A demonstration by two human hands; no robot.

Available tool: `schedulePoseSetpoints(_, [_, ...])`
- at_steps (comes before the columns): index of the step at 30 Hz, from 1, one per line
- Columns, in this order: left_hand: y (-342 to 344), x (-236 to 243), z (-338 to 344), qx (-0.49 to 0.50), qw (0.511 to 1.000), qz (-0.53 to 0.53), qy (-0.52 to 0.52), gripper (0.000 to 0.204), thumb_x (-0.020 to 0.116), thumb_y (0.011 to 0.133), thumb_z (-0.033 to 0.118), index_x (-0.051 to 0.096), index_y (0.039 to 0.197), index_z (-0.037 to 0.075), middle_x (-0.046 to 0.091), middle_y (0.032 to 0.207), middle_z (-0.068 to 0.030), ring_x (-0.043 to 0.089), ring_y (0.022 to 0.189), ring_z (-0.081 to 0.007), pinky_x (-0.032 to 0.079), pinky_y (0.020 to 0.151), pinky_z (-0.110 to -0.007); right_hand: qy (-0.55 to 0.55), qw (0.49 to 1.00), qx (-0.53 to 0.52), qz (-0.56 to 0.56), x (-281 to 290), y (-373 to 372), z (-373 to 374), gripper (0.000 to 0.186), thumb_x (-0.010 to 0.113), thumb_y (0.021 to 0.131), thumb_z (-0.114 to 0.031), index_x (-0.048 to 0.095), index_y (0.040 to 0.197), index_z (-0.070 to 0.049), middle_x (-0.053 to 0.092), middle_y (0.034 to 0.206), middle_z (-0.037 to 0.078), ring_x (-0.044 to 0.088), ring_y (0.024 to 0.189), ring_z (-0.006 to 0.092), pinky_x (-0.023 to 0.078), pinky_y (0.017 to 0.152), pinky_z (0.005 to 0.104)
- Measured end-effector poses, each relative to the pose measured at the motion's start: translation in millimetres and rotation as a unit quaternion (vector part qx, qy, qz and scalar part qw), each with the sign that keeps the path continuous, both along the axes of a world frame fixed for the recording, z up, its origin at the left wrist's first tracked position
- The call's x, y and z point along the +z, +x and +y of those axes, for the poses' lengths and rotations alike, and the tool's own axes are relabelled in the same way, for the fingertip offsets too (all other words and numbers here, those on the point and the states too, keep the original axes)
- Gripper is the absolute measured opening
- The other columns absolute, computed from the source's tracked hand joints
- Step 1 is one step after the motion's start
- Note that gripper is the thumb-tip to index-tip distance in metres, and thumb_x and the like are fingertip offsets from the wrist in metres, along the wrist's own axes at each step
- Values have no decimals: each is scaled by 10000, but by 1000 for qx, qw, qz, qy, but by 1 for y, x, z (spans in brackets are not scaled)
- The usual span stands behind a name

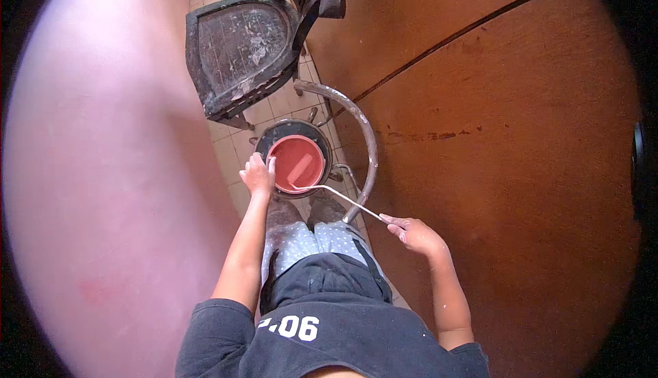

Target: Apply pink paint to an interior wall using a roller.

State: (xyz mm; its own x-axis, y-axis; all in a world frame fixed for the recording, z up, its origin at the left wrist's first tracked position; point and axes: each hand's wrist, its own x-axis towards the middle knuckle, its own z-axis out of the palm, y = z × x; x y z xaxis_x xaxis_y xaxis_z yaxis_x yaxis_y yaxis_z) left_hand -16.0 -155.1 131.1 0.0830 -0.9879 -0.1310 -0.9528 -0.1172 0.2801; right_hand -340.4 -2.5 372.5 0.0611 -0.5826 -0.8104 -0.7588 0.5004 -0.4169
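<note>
A round pink container of paint (308, 152) sits on a dark round seat (281, 131) below me. My left hand (259, 172) grips the container's left rim with its fingers curled. A paint roller (299, 167) coated in pink rests in the paint, its thin pale rod bending toward the lower right. My right hand (411, 233) is closed on the handle end of the roller, right of the container.
A paint-spattered dark chair (233, 49) stands ahead on a tiled floor (243, 162). A curved metal tube (363, 131) arcs around the seat's right. A pale pink wall (103, 138) fills the left, and a large brown wooden surface (514, 138) fills the right.
</note>
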Motion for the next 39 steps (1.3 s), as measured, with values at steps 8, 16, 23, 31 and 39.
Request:
schedulePoseSetpoints(8, [37, -22, 72, 316, 931, 180, 34, 318, 467, 900, 357, 522, 1023, 69, 620, 955, -179, 585, 927, -369, 440, 802, -463, 94, 990, -44, -97, -2, -20, 0, 417, 431, 956, -280, 452, 1345, -132, 558, 1272, 93, 574, 1044, 242, 409, 938, 321])
schedulePoseSetpoints(16, [84, -71, 215, 450, 856, 256, 7, 207, 459, 826, 166, 533, 988, 61, 621, 886, -179, 598, 861, -335, 454, 782, -443, 161, 966, -130, -157, -13, -24, 34, 457, 461, 942, -420, 436, 1370, -264, 425, 727, -49, 361, 551, 82, 356, 489, 228])
schedulePoseSetpoints(23, [87, -61, 293, 491, 777, 391, 47, 195, 401, 789, 75, 503, 954, 83, 586, 787, -104, 570, 635, -194, 466, 612, -332, 253, 902, -235, -258, -51, -25, 91, 471, 441, 939, -441, 381, 1391, -323, 257, 634, -77, 250, 490, 53, 236, 430, 196])
schedulePoseSetpoints(31, [113, -60, 410, 468, 758, 454, 4, 182, 366, 831, 43, 477, 974, 49, 542, 824, -93, 551, 685, -169, 481, 505, -286, 336, 806, -309, -375, -92, -7, 149, 444, 364, 981, -376, 258, 1408, -435, 208, 560, -77, 211, 432, 44, 240, 397, 187])
schedulePoseSetpoints(39, [132, -64, 547, 628, 600, 491, 71, 178, 454, 829, 208, 532, 979, 150, 581, 754, -28, 520, 588, -143, 397, 483, -312, 338, 772, -309, -440, -114, -2, 174, 462, 401, 954, -462, 255, 1393, -466, 212, 541, -79, 206, 424, 44, 241, 385, 193])
